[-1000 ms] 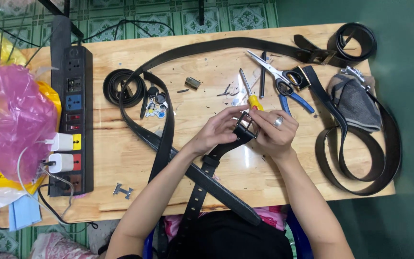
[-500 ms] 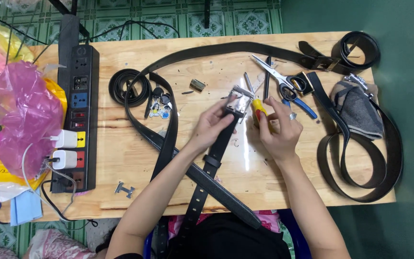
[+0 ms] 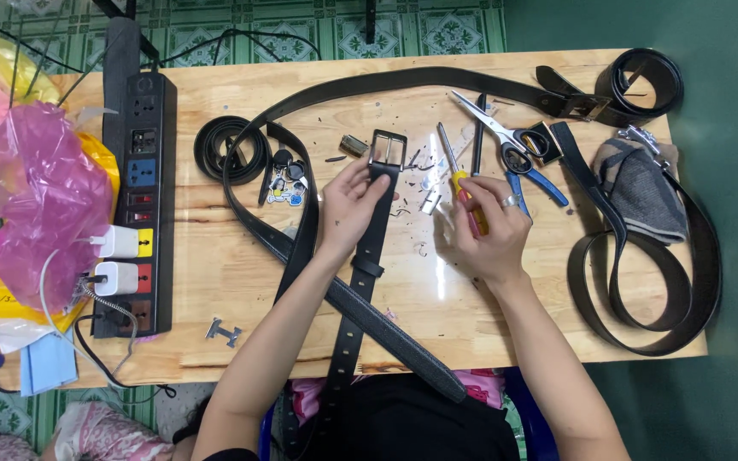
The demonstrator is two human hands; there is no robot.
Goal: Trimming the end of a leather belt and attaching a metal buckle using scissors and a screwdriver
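My left hand (image 3: 350,203) presses a black leather belt (image 3: 367,256) flat on the wooden table (image 3: 241,273), just below its square metal buckle (image 3: 387,149). The belt runs from the buckle down toward my lap. My right hand (image 3: 489,226) grips the yellow-and-red handle of a screwdriver (image 3: 461,179), whose metal shaft points away from me beside the buckle. A small metal clip (image 3: 430,202) lies between my hands.
A black power strip (image 3: 134,196) with plugged chargers lies at the left beside pink and yellow plastic bags (image 3: 32,201). Scissors and blue-handled pliers (image 3: 523,154), a grey cloth pouch (image 3: 638,188), a coiled belt (image 3: 219,147), a metal buckle piece (image 3: 225,331) and other black belts (image 3: 642,282) surround the work.
The belt end with its buckle went from being held up between both hands to lying flat. My right hand let go of the buckle and now holds the screwdriver.
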